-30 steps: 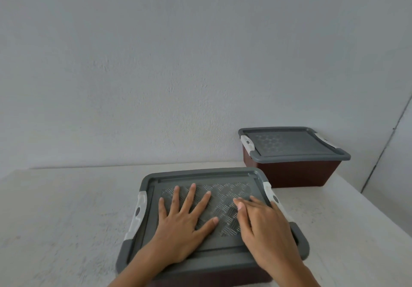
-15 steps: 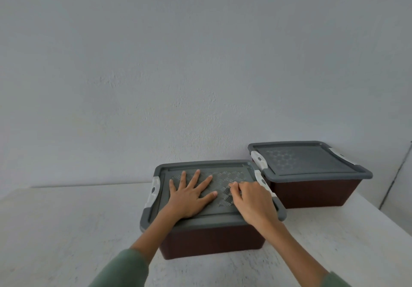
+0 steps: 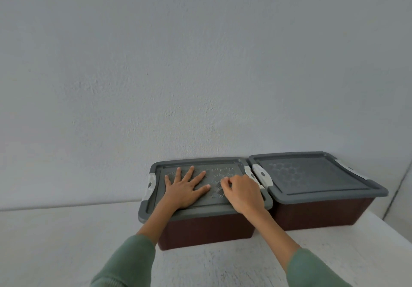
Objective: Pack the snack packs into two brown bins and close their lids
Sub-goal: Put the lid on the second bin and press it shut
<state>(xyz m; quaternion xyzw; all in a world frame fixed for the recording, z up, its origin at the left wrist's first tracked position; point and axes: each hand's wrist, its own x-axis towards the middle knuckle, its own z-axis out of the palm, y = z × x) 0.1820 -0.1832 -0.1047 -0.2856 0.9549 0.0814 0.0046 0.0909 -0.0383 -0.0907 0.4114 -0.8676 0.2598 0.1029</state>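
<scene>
Two brown bins with grey lids stand side by side against the wall. The left bin (image 3: 207, 231) has its lid (image 3: 156, 211) shut, with white latches at both ends. My left hand (image 3: 185, 188) lies flat on that lid, fingers spread. My right hand (image 3: 243, 192) rests on the lid's right part with fingers curled down, holding nothing. The right bin (image 3: 316, 213) touches the left one, and its lid (image 3: 312, 175) is shut too. No snack packs are visible.
Both bins sit on a white table (image 3: 66, 242) that meets a plain grey wall (image 3: 178, 64). The table's right edge (image 3: 396, 226) runs just beyond the right bin. Green sleeves cover both forearms.
The left bin has slid away from me toward the wall, under both hands, until it sits against the right bin. My arms are stretched further out.
</scene>
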